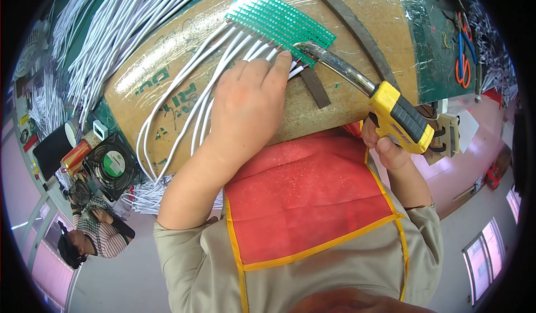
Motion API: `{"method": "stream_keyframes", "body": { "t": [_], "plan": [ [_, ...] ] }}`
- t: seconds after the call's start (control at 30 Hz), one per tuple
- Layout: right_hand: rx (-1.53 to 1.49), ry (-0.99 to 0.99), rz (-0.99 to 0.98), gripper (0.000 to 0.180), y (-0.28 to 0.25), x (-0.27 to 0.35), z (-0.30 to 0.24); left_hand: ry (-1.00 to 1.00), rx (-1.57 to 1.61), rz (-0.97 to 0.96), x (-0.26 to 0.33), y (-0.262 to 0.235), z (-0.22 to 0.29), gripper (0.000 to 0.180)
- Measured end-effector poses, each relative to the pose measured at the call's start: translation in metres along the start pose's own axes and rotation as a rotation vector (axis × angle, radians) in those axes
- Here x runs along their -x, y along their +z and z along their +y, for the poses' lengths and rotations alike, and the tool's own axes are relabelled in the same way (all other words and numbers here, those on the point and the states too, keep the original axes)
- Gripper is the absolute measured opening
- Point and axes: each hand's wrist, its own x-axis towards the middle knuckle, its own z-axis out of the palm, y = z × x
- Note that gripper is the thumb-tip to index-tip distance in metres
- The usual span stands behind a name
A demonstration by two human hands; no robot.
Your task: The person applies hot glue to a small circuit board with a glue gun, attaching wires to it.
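A green perforated circuit board (279,20) lies on the cardboard-covered work surface. White wires (192,70) with bare copper ends run along its near edge. My left hand (248,98) is closed over several of these wires, with its fingertips pressed at the board's near edge. In my right hand (388,148) is a yellow and black soldering gun (399,118), gripped by its handle. Its metal barrel points up and left, and the darkened tip reaches the board just beyond my left fingertips. My left hand hides part of the wires; whether the tip touches a joint I cannot tell.
Flat dark metal bars (354,28) lie across the cardboard (128,84). A large bundle of white wires (125,23) spreads at the far left, near a small black fan (111,167). Pliers (462,62) lie on the right. Another person (97,232) sits at the lower left.
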Motion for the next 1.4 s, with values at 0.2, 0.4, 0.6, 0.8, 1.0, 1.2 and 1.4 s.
{"method": "stream_keyframes", "body": {
  "t": [0.2,0.4,0.6,0.8,1.0,1.2,1.4],
  "plan": [
    [-0.019,-0.017,-0.021,0.035,-0.004,0.002,0.003,0.038,-0.049,-0.007,0.002,0.002,-0.001,0.038],
    [-0.014,-0.044,-0.03,0.044,-0.005,0.001,0.006,0.057,-0.113,-0.056,-0.001,-0.002,0.001,0.038],
    [0.023,-0.031,-0.026,0.045,-0.005,0.002,0.006,0.053,-0.101,-0.069,-0.002,-0.003,0.003,0.036],
    [0.087,-0.009,-0.004,0.043,-0.008,0.004,0.008,0.05,-0.088,-0.066,-0.005,-0.005,0.003,0.034],
    [0.061,0.003,0.014,0.044,-0.004,0.004,0.004,0.046,-0.066,-0.044,-0.005,-0.005,0.002,0.031],
    [0.067,0.019,0.085,0.052,0.005,0.002,0.004,0.045,-0.056,-0.041,-0.005,-0.004,0.002,0.03],
    [0.108,0.056,0.153,0.062,0.005,0.003,0.007,0.039,-0.047,-0.05,-0.006,-0.006,0.003,0.03]
  ]
}}
